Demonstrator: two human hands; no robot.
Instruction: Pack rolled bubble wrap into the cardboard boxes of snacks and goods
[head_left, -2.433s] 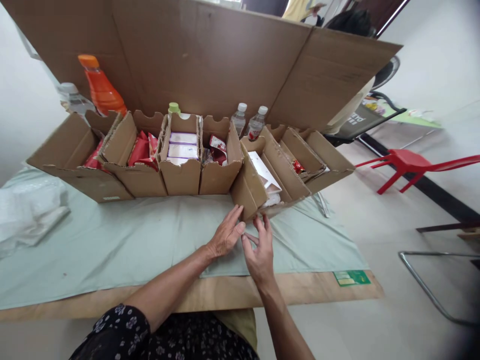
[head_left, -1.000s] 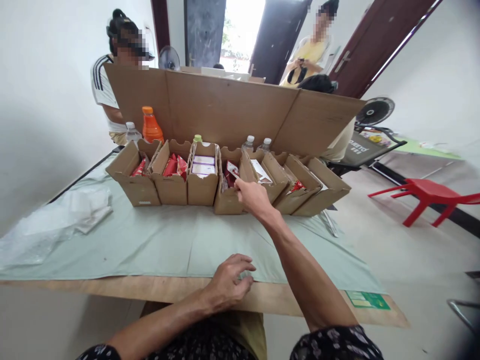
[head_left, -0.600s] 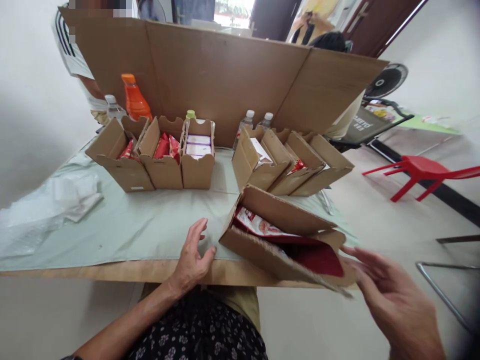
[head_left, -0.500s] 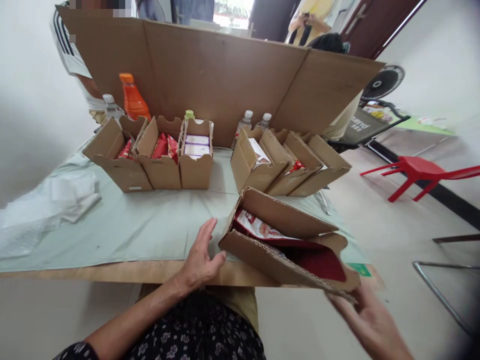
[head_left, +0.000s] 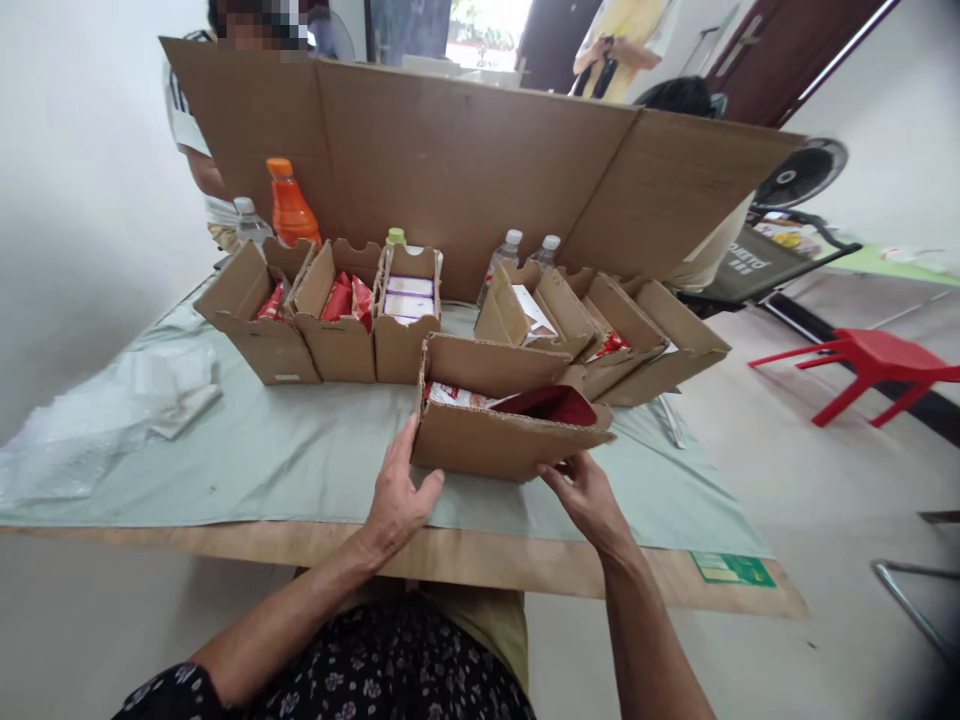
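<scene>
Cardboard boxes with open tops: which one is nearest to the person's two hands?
The front box, with the dark red package inside, between the left hand and the right hand. It is turned crosswise; the other boxes stand farther back.

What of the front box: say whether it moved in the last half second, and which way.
Yes; the front box moved back from the table edge and leftward from the green card.

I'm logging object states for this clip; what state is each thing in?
Front carton: open-topped, crosswise
Left hand: open, at carton's left end
Right hand: at carton's lower right edge
Row cartons: open-topped
Orange bottle: capped
Clear bottles: capped
Plastic wrap: crumpled
Cardboard panel: standing
</scene>
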